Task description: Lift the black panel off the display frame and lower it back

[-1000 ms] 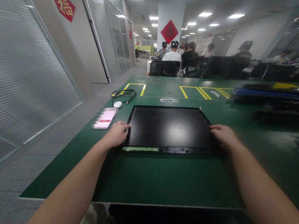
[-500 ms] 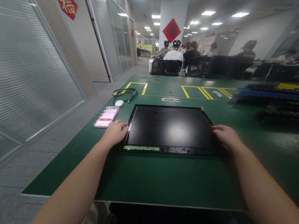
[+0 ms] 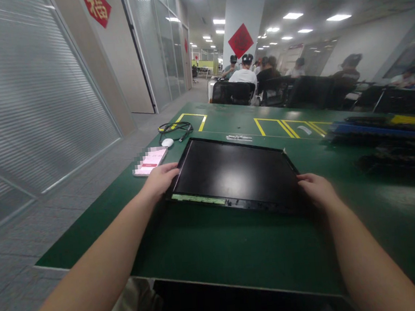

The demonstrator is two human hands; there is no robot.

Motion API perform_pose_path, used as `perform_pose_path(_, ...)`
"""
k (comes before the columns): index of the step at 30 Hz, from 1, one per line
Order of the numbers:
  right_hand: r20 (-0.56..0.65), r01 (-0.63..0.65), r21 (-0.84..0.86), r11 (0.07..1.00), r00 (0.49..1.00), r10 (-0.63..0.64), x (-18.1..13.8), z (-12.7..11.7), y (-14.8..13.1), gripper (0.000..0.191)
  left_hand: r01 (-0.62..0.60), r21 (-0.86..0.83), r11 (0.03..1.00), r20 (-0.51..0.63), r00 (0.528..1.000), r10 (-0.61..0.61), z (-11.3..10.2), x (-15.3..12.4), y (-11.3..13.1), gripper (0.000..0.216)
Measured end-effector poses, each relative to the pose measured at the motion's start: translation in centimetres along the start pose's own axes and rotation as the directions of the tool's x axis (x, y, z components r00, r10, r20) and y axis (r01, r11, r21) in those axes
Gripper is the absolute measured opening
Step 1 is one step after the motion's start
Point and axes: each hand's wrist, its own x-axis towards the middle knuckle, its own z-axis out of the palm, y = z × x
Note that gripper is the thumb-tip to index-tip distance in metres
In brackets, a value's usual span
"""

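Note:
A black LCD screen panel [image 3: 234, 172] lies face up before me over the green table, its left side raised a little. Along its near edge runs a narrow green circuit board strip [image 3: 199, 199]. My left hand [image 3: 163, 178] is closed on the panel's left edge, thumb on top. At the right edge, my right hand [image 3: 316, 187] grips the frame between thumb and fingers. The fingers under the panel are hidden on both sides.
Left of the panel lie a phone [image 3: 151, 161], a round white object [image 3: 167, 143] and a coiled black cable [image 3: 176, 128]. Dark stacked parts [image 3: 391, 139] sit at the right of the green table [image 3: 238, 254]. Several people sit beyond, by black chairs [image 3: 231, 93].
The panel's left side has risen slightly, with both hands still holding its edges. The camera view has shifted a little.

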Motion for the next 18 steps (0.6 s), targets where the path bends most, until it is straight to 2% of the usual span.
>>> perform_pose_path(2, 0.0, -0.004, -0.004, 1.0, 1.0, 0.004, 0.1, 0.0, 0.1, 0.039, 0.111, -0.193, 0.975, 0.005, 0.994, -0.112, 0.4, -0.4, 0.5, 0.042)
perform_pose_path(5, -0.007, 0.0, 0.017, 1.0, 1.0, 0.0, 0.2, 0.0, 0.3, 0.038, 0.194, -0.324, 0.926, 0.033, 0.981, -0.193, 0.7, -1.0, 1.2, 0.05)
perform_pose_path(11, 0.0, -0.025, -0.023, 0.999, 1.0, 0.025, -0.1, -0.2, -0.1, 0.04, 0.247, -0.367, 0.897, 0.067, 0.969, -0.24, 0.9, -1.4, 1.8, 0.06)
perform_pose_path(18, 0.027, -0.032, -0.02, 0.999, 0.999, 0.032, -0.5, -0.5, -0.7, 0.042, 0.265, -0.357, 0.896, 0.051, 0.963, -0.265, 1.0, -1.0, 1.2, 0.064)
